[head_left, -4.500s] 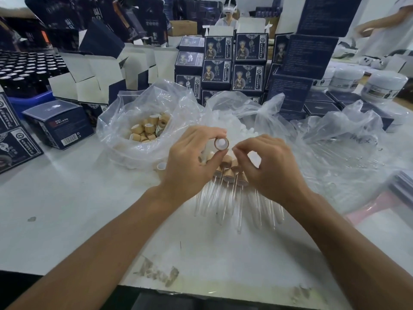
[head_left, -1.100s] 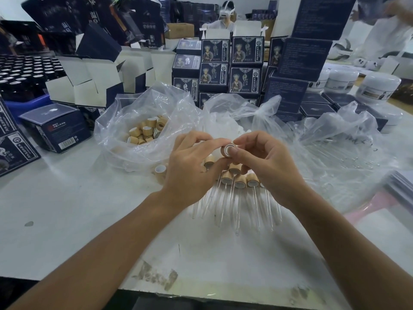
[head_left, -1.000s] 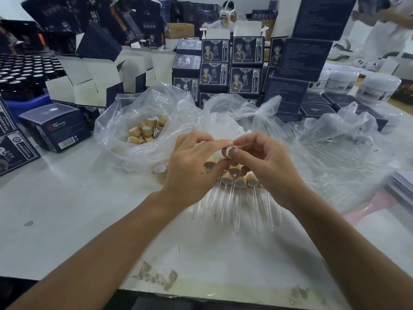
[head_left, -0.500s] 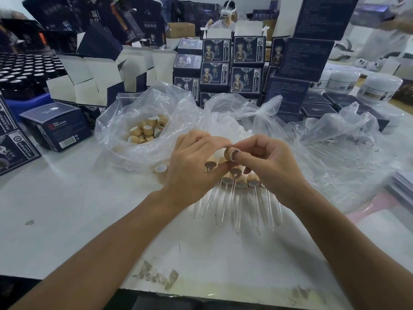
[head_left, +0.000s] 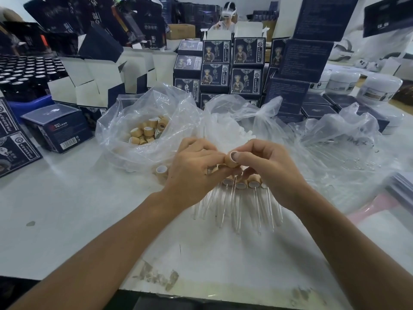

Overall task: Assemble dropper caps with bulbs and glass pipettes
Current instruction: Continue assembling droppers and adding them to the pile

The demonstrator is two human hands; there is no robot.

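Head view: at the table's centre, the left hand point(head_left: 194, 173) and right hand point(head_left: 266, 166) close together on one tan cap point(head_left: 230, 159), the right thumb pressing into its open end, seemingly seating a bulb. Finished droppers point(head_left: 241, 198) lie just at 6 o'clock of it. Next comes a glass pipette from the bag point(head_left: 335, 153) at 3 o'clock, pushed in straight.
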